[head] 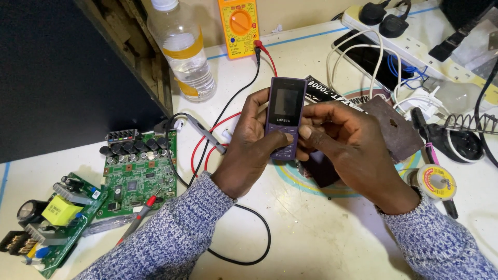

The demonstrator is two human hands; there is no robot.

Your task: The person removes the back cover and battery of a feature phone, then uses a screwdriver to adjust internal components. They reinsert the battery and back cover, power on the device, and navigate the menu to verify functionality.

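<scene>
Now both hands hold a small purple phone (286, 114).
Left hand (249, 150) and right hand (347, 150) grasp its sides; it looks light, hard, slippery.

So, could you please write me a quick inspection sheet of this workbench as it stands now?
Surface: white worktop, scuffed, blue line near the back.
Job's things: purple keypad phone, screen dark, held upright above the bench.
Clutter: two green circuit boards, water bottle, orange multimeter, solder reel, soldering iron stand.
Hands: left hand and right hand both grip the phone; thumbs on its keypad.
Cables: red and black meter leads trail across the bench; white cables by the power strip.
Surroundings: dark panel at left.
</scene>
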